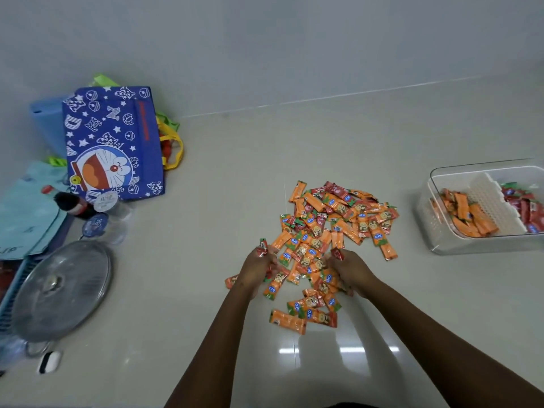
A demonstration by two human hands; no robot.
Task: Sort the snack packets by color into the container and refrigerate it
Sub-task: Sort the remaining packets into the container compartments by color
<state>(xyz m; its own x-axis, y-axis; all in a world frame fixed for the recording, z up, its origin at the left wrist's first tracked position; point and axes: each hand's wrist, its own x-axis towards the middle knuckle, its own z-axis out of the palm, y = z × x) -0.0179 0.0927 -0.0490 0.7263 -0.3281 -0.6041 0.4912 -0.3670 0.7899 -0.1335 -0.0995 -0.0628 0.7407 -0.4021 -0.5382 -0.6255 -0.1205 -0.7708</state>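
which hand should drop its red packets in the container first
Probably the right hand. It grips a red packet, and the clear container sits on its side, red section farthest right. The left hand also holds red packets but would have to cross the pile.

At three o'clock the clear plastic container with a white divider (435,231) is cut off by the right edge, hiding part of its red packets (527,209). The fingertips of both hands (256,267) are buried among the orange and red snack packets (329,231). At nine o'clock a blue slatted crate (11,287) runs off the left edge, partly hidden under a round glass lid (63,290).
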